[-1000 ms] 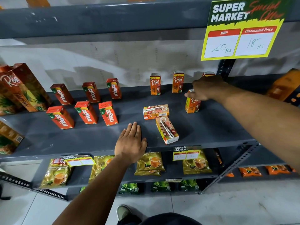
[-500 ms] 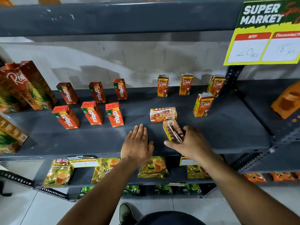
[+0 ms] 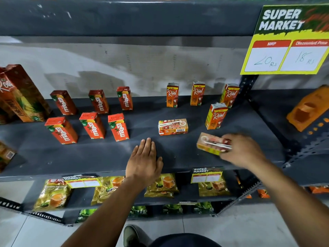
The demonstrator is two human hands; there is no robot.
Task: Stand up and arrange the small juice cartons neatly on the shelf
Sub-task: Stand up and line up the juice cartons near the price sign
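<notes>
My right hand (image 3: pixel 243 150) grips a small Real juice carton (image 3: pixel 211 143), held on its side just above the dark grey shelf (image 3: pixel 89 157), straw side up. Another small Real carton (image 3: pixel 173 126) lies flat on its side in the shelf's middle. Several small Real cartons stand upright: three along the back (image 3: pixel 172 95) (image 3: pixel 197 93) (image 3: pixel 230 95) and one in front (image 3: pixel 215 116). Several red Maaza cartons (image 3: pixel 92 125) stand in two rows at the left. My left hand (image 3: pixel 145 161) rests flat, fingers apart, on the shelf's front edge.
Tall Real pineapple cartons (image 3: pixel 21 93) stand at the far left. A yellow price sign (image 3: pixel 288 41) hangs from the upper shelf at the right. A shelf upright (image 3: pixel 246 86) bounds the bay on the right. Tea packets (image 3: pixel 162 186) fill the lower shelf.
My right hand came back from the standing carton at the right, closed on the nearer fallen carton, lifted it and carried it rightward. My left hand stayed put.
</notes>
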